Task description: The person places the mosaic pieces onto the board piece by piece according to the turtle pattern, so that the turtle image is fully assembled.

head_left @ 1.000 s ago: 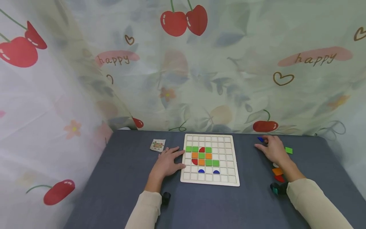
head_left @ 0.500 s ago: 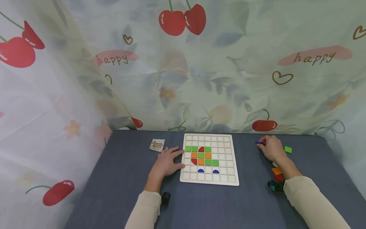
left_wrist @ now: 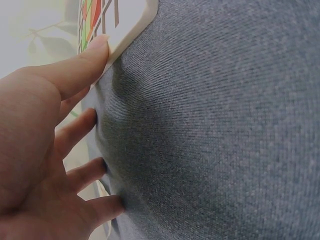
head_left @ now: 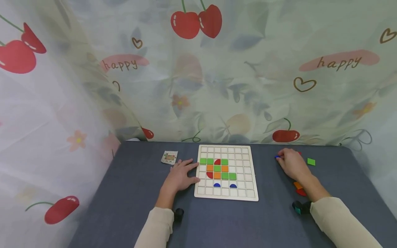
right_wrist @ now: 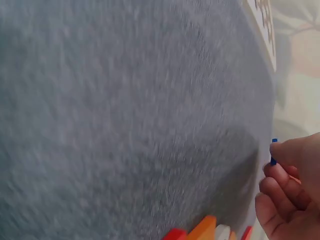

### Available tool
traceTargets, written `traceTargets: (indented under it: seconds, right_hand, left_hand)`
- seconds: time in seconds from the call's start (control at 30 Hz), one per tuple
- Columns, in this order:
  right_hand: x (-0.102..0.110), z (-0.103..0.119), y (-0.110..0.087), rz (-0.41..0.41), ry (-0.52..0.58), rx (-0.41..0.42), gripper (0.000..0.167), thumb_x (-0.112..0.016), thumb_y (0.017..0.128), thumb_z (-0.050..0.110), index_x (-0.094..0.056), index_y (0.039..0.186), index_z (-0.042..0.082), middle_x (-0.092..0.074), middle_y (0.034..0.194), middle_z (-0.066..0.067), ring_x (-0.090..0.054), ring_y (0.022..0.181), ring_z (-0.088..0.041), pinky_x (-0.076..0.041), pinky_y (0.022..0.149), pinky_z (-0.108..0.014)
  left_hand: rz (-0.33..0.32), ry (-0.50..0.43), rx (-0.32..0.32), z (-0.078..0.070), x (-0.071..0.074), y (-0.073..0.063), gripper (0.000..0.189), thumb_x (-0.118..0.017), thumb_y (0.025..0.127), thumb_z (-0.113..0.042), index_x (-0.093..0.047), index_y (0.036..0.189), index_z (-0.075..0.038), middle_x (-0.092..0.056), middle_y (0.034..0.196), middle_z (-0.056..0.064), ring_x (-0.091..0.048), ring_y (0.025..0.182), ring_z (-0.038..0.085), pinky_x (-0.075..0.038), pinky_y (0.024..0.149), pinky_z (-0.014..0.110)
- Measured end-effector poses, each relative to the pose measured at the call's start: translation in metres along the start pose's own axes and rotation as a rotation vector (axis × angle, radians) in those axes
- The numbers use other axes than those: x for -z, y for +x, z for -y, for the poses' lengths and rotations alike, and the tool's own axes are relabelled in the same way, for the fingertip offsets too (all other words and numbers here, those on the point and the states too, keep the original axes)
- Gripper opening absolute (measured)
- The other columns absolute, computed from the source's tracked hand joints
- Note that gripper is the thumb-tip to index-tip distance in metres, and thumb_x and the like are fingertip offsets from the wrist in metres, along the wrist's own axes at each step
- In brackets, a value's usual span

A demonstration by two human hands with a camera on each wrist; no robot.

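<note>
A white grid board point(head_left: 245, 193) lies on the table, with green, orange and red tiles in several of its cells. Two blue half-round tiles point(head_left: 233, 186) sit in a lower row. My left hand point(head_left: 180, 176) has its fingers spread, with thumb and index finger touching the board's left edge; the left wrist view shows the thumb point(left_wrist: 85, 62) on the rim. Off to the board's right, my right hand point(head_left: 294, 163) pinches a small blue tile point(right_wrist: 274, 151) between thumb and fingers.
Near the right forearm lie an orange tile point(head_left: 298, 185) and a red tile point(head_left: 301, 192). A green tile point(head_left: 311, 161) is beyond the right hand. Left of the board is a small printed card point(head_left: 169, 157). A patterned curtain point(head_left: 192, 89) hangs behind the table.
My right hand has picked up the blue tile in a pinch and shifted slightly left with it. The left hand stays at the board's edge.
</note>
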State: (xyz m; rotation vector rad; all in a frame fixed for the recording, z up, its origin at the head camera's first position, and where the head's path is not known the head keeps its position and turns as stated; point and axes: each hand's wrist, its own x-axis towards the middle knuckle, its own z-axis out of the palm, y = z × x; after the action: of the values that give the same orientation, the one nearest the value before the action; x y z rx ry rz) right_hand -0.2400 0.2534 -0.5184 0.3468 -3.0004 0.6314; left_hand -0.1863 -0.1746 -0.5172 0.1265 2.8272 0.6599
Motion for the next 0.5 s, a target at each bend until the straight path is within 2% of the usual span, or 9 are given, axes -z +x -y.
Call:
traceTargets:
  seconds: [0.27, 0.5]
  right_hand:
    - [-0.004, 0.029, -0.006, -0.006, 0.07, -0.002, 0.021, -0.068, 0.097, 0.012, -0.071, 0.108, -0.005, -0.068, 0.099, -0.021, -0.062, 0.085, -0.028, -0.057, 0.077, -0.048]
    - [-0.019, 0.057, -0.01, 0.0, 0.088, 0.019, 0.019, -0.071, 0.095, 0.014, -0.074, 0.107, 0.0, -0.067, 0.094, -0.013, -0.058, 0.081, -0.021, -0.052, 0.073, -0.036]
  left_hand:
    - [-0.003, 0.003, 0.012, -0.001, 0.0, 0.0, 0.067, -0.076, 0.09, -0.044, -0.052, 0.151, -0.031, -0.04, 0.164, 0.003, -0.021, 0.157, 0.045, -0.019, 0.124, 0.07]
    - [-0.005, 0.006, 0.023, -0.001, 0.0, 0.0, 0.067, -0.076, 0.09, -0.045, -0.052, 0.151, -0.032, -0.04, 0.164, 0.003, -0.021, 0.157, 0.044, -0.019, 0.124, 0.07]
